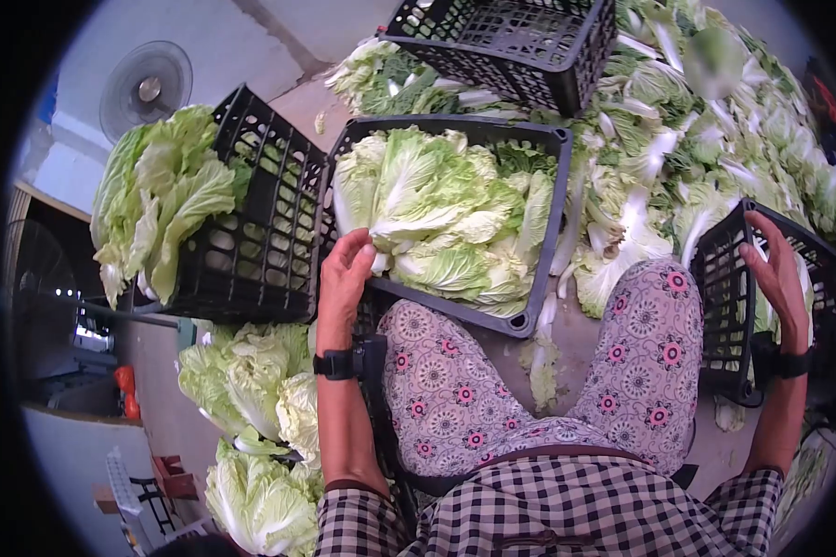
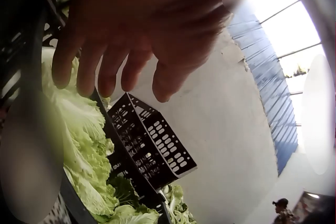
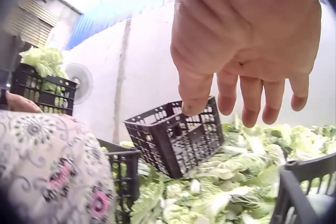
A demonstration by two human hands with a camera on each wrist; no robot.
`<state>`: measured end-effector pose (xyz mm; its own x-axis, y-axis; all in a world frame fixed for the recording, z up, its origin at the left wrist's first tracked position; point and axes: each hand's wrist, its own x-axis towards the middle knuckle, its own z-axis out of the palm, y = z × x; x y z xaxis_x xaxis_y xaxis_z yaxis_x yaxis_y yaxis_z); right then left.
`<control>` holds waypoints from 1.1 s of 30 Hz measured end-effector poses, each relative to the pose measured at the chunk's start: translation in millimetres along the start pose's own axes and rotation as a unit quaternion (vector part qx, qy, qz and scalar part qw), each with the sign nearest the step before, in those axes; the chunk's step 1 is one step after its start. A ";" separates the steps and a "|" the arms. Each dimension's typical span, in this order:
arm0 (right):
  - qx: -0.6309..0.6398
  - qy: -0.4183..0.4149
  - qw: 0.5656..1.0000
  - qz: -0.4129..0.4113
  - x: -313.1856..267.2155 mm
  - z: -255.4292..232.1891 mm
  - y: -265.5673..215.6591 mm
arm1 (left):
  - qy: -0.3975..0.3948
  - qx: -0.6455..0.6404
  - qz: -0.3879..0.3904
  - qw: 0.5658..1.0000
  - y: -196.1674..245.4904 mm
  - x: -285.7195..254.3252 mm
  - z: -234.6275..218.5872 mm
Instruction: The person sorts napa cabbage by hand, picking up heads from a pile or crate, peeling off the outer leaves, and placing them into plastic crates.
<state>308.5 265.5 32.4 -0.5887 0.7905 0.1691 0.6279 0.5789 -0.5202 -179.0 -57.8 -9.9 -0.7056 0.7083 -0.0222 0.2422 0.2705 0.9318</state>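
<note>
A black crate (image 1: 553,243) full of pale green cabbage heads (image 1: 446,209) stands in front of the knees. At its left near corner is my left hand (image 1: 346,278), fingers loosely bent, holding nothing; in the left wrist view that hand (image 2: 136,35) hangs with fingers spread near the cabbage (image 2: 79,140). My right hand (image 1: 776,278) is raised at the rim of a smaller black crate (image 1: 726,306) on the right, its fingers apart. The right wrist view shows the empty right hand (image 3: 247,50), relaxed fingers pointing down; whether it touches the crate I cannot tell.
Loose leaves and cabbages (image 1: 659,167) are heaped behind and to the right. An empty-looking crate (image 1: 567,74) leans on the heap. Another crate (image 1: 279,232) with cabbage (image 1: 163,200) stands on the left, more heads (image 1: 260,497) below it. A fan (image 1: 147,90) is at the wall.
</note>
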 end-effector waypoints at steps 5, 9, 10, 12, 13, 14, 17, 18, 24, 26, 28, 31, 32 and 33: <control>0.116 -0.090 0.988 -0.057 2.1 33.0 -81.9 | 0.072 -0.059 -0.086 0.992 -23.8 26.1 -22.1; 0.145 -0.192 0.964 -0.115 2.8 51.0 -128.7 | 0.051 -0.019 -0.115 0.992 -27.5 54.7 -16.6; 0.148 -0.225 0.954 -0.132 5.5 57.6 -131.3 | 0.037 0.007 -0.120 0.992 -31.4 62.6 -16.2; 0.100 -0.246 0.947 -0.178 8.7 65.1 -133.1 | -0.016 0.180 -0.062 0.982 -47.7 79.3 -15.5; 0.079 -0.258 0.942 -0.200 12.2 66.2 -131.8 | -0.043 0.264 -0.032 0.963 -54.9 84.1 -15.2; 0.058 -0.270 0.936 -0.220 14.9 67.6 -130.4 | -0.034 0.335 -0.009 0.942 -63.1 86.3 -13.5; 0.056 -0.238 0.941 -0.234 14.3 72.0 -126.8 | -0.008 0.508 0.015 0.861 -44.0 82.7 4.5; 0.048 -0.235 0.941 -0.240 14.3 72.6 -125.9 | -0.028 0.500 -0.019 0.865 -38.5 84.6 5.0; 0.054 -0.211 0.945 -0.245 13.6 73.0 -124.6 | 0.059 0.272 -0.004 0.961 -85.2 106.5 -25.0; 0.061 -0.209 0.946 -0.239 14.1 72.4 -126.1 | 0.114 0.061 -0.060 0.990 -92.6 107.9 -31.7; 0.067 -0.212 0.947 -0.233 14.3 73.0 -127.0 | 0.166 -0.042 -0.145 0.975 -66.5 101.7 -30.1; 0.070 -0.207 0.948 -0.232 15.3 74.7 -125.5 | 0.097 0.057 -0.147 0.983 -66.6 117.1 -50.5; 0.067 -0.202 0.948 -0.236 14.5 75.2 -124.8 | 0.077 0.111 -0.140 0.981 -68.6 120.7 -54.4; 0.064 -0.197 0.948 -0.241 14.1 75.7 -124.5 | 0.077 0.137 -0.150 0.976 -80.2 124.8 -56.0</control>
<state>183.5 189.4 36.2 -0.9517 0.2904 0.1001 0.1863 0.8048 -0.5635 -323.7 -27.6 -67.1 -0.8584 0.4704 -0.2047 0.1640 0.6297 0.7593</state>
